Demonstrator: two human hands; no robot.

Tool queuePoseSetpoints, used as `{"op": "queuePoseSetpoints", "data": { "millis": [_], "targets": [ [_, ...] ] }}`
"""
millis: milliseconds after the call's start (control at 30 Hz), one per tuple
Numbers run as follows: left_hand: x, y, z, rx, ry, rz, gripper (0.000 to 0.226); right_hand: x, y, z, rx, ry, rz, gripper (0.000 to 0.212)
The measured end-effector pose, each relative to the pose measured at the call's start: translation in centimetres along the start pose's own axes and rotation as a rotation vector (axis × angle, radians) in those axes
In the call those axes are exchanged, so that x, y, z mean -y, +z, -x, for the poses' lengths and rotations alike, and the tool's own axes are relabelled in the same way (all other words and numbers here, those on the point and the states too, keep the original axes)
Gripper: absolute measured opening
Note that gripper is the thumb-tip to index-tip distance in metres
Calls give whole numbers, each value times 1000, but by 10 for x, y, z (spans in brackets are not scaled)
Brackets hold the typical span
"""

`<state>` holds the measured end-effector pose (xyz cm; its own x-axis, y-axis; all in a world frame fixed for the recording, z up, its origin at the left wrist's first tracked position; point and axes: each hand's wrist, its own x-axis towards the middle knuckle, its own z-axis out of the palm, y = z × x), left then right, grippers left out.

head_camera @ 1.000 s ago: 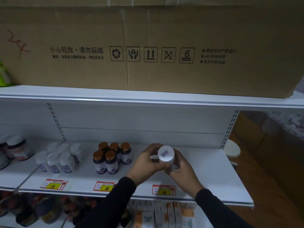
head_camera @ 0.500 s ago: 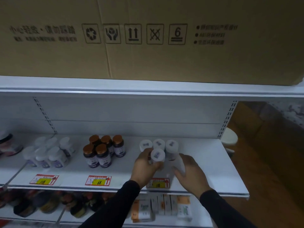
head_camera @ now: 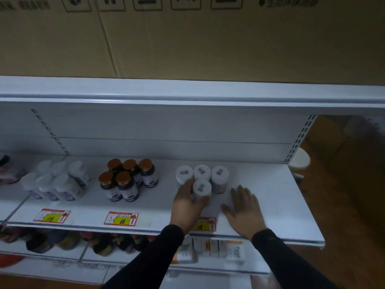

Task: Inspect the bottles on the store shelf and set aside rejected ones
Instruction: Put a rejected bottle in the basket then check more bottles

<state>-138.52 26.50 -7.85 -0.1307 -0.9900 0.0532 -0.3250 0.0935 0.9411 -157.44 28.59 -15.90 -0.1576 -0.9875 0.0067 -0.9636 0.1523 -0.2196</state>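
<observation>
Across the top, a big cardboard box (head_camera: 208, 38) printed with handling symbols, resting on the upper white shelf (head_camera: 187, 90). Below it, the middle shelf (head_camera: 270, 195), white, carrying three groups of bottles. At far left, a blurred cluster of white-capped bottles (head_camera: 56, 184); near the middle, five dark bottles with copper caps (head_camera: 127, 180), packed together; to the right of those, four white bottles (head_camera: 202, 178) with small purple marks on the caps, three in a back row touching side by side and one in front. Along the front edge, red-and-yellow price tags (head_camera: 120, 219), one reading 68, another partly hidden under the left wrist. Underneath, a lower shelf with dark jars (head_camera: 62, 240) at left and small white boxes (head_camera: 210, 249) at right, both blurred. Beyond the shelf end at right, a wooden floor and a pale round stool (head_camera: 300, 161). Both arms in black sleeves. Left hand (head_camera: 187, 203) curled around the front white bottle (head_camera: 201, 187), thumb and fingers wrapping its sides, bottle standing upright on the shelf. Right hand (head_camera: 243, 209) spread flat, palm down over the bare shelf just beside the white bottles, holding nothing; whether it touches the surface cannot be told.
</observation>
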Motion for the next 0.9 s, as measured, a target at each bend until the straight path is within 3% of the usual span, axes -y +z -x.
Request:
{"op": "queuePoseSetpoints", "data": {
  "millis": [200,400,533,667,800,900],
  "targets": [
    [-6,-4,5,-13,40,-18,38,0,0,1,9,13,13,71],
    [3,-29,-17,-256,97,-197,29,-2,3,0,37,22,-4,78],
    [10,-42,-50,-100,-112,-296,61,-2,0,0,35,10,-14,83],
    [9,-43,-61,42,-173,-285,79,0,-3,0,32,-19,8,92],
    [8,-41,-58,51,-138,-244,60,0,-5,2,46,-5,32,96],
    [5,-47,-54,6,-103,-171,39,-1,-11,1,85,-3,26,82]
  ]
}}
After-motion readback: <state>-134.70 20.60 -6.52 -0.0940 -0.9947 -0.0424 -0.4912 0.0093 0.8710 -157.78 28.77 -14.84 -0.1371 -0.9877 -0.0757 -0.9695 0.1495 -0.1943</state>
